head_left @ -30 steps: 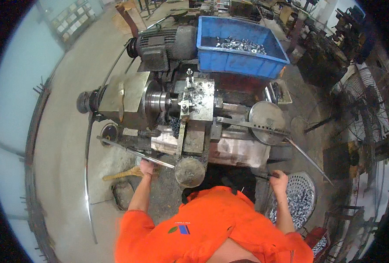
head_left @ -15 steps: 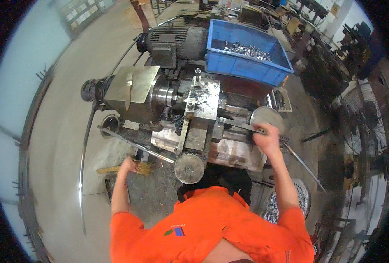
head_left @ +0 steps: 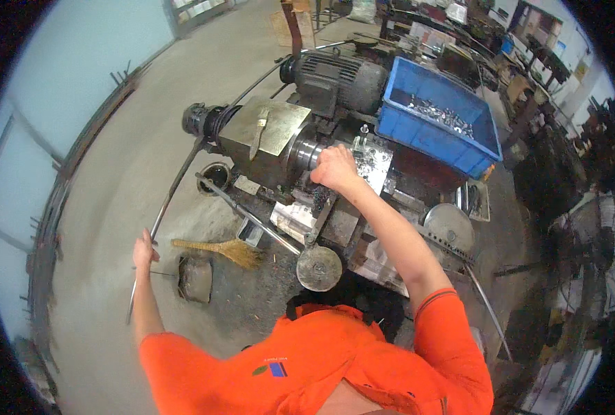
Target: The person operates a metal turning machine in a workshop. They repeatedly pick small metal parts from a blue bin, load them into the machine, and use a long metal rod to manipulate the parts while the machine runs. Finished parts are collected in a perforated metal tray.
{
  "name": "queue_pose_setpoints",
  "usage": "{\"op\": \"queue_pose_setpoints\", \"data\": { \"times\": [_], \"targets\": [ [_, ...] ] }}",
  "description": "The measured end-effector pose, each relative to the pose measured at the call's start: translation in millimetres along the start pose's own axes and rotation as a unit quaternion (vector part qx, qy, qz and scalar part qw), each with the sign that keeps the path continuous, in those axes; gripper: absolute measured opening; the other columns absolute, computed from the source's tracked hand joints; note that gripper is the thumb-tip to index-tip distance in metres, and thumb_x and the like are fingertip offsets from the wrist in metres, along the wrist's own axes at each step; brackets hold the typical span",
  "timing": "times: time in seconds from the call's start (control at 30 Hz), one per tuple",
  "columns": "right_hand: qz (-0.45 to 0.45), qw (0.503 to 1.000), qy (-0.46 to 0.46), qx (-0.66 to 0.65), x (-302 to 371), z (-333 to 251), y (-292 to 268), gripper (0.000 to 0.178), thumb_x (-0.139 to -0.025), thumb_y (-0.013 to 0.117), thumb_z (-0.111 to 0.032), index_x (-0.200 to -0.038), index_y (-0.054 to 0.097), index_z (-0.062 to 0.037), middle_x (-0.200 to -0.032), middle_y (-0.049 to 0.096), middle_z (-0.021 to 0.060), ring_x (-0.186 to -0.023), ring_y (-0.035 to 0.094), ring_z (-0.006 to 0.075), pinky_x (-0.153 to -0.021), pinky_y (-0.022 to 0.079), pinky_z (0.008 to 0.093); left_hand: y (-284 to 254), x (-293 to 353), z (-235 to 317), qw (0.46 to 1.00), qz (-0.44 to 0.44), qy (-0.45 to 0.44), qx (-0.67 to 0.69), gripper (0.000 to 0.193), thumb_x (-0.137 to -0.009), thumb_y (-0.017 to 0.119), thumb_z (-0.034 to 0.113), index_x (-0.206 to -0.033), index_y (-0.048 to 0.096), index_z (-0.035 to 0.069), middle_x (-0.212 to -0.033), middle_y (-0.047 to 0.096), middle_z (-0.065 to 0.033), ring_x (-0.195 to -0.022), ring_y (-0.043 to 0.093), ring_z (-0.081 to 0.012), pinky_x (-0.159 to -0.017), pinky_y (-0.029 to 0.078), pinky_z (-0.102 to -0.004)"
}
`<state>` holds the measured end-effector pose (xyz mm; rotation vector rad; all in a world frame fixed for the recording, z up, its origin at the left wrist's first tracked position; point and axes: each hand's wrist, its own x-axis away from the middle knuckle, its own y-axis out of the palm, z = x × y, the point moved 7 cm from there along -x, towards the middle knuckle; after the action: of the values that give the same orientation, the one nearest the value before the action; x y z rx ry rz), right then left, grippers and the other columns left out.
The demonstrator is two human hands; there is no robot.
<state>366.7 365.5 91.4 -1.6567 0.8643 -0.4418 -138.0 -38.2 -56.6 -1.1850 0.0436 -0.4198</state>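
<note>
My left hand (head_left: 145, 250) is closed round a long metal rod (head_left: 170, 197) that slants down at the left of a small lathe. My right hand (head_left: 336, 168) reaches to the front of the lathe's round steel chuck (head_left: 307, 152), its fingers curled in against it. Whatever those fingers pinch is hidden behind the hand. Beside that hand lies the tool post block (head_left: 376, 164), strewn with metal chips. Below it, a lever bar (head_left: 253, 218) ends near a round disc handwheel (head_left: 319, 268).
A blue crate (head_left: 435, 131) of small metal parts stands behind the lathe, beside the motor (head_left: 338, 77). A flat brush (head_left: 259, 131) lies on the headstock cover. On the floor are a straw hand broom (head_left: 231, 251) and a dark container (head_left: 195, 279). Another disc (head_left: 449, 227) sits at right.
My right hand has left the flat bar at the right and gone to the chuck. My left hand has moved from beside the broom to the long rod. The view has shifted.
</note>
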Motion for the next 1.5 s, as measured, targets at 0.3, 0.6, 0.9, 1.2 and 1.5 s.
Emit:
{"op": "queue_pose_setpoints", "data": {
  "times": [0.3,0.6,0.9,1.2,1.5],
  "targets": [
    [-0.057,0.998,-0.002,0.038,-2.4,3.2,3.4,0.033,-0.062,0.06,-0.024,-0.083,0.066,0.0006,-0.089,0.064,0.0191,-0.095,0.055,0.0347,-0.085,0.045,0.0404,-7.2,91.6,70.8,0.996,0.079,0.022,-0.034,0.072,-0.088,0.022,0.059,-0.073,0.067,0.004,-0.077,0.064,-0.0192,-0.085,0.06,-0.0383,-0.08,0.043,-0.0453],
    [-0.05,0.987,0.001,0.151,-0.8,13.4,8.3,0.029,-0.061,0.058,-0.025,-0.076,0.068,-0.0026,-0.083,0.065,0.0161,-0.088,0.057,0.0326,-0.079,0.044,0.0415,16.4,172.4,134.3,0.983,0.014,0.18,-0.027,0.05,-0.077,0.06,0.048,-0.083,0.062,-0.002,-0.077,0.061,-0.0239,-0.078,0.059,-0.0411,-0.069,0.046,-0.0457],
    [0.244,0.961,0.051,0.117,28.4,122.3,-160.5,0.04,-0.056,0.062,-0.025,-0.093,0.067,-0.0095,-0.111,0.052,0.0218,-0.101,0.048,0.0373,-0.088,0.042,0.0425,65.6,93.8,197.7,0.905,-0.232,0.249,0.254,0.021,-0.076,0.061,0.015,-0.088,0.06,-0.002,-0.066,0.059,-0.0101,-0.056,0.058,-0.0186,-0.055,0.048,-0.0339],
    [0.269,0.945,0.175,-0.068,240.9,206.2,-177.4,0.043,-0.058,0.063,-0.014,-0.101,0.064,-0.0045,-0.118,0.055,0.0169,-0.091,0.06,0.026,-0.078,0.048,0.0326,76.2,61.8,162.4,0.904,-0.262,0.198,0.274,0.047,-0.079,0.064,0.03,-0.112,0.052,-0.001,-0.09,0.057,-0.0083,-0.084,0.055,-0.0182,-0.076,0.044,-0.0325],
    [0.059,0.837,0.539,0.077,638.9,256.6,-34.2,0.026,-0.059,0.064,-0.021,-0.082,0.069,-0.0099,-0.085,0.064,0.0164,-0.081,0.062,0.0335,-0.074,0.051,0.0394,97.6,17.2,151.5,0.909,-0.284,0.137,0.272,0.043,-0.082,0.065,0.021,-0.116,0.047,0.002,-0.066,0.046,-0.0043,-0.058,0.047,-0.0137,-0.056,0.045,-0.0325]
  ]
}}
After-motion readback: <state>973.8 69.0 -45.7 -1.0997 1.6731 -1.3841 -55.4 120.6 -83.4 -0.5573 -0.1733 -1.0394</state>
